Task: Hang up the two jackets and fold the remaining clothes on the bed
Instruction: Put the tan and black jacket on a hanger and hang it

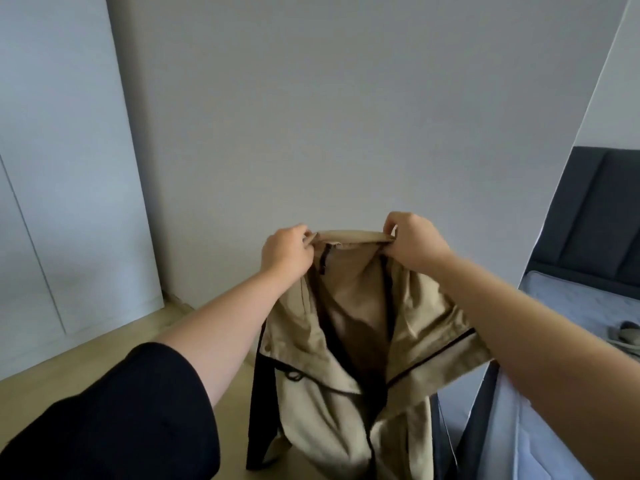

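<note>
- Beige jacket [322, 368] with black zips and black trim, held up in the air in front of a plain wall, its front open and facing the camera
- Collar stretched flat at the top, pinched at one end by the left hand [286, 251] and at the other by the right hand [414, 242]
- Body hangs down loosely, creased, with a black part drooping at the lower left

Plain grey wall [311, 116] straight ahead, pale wardrobe doors [62, 168] at left, light wooden floor [114, 344] below, dark padded headboard [595, 216] at right
</note>
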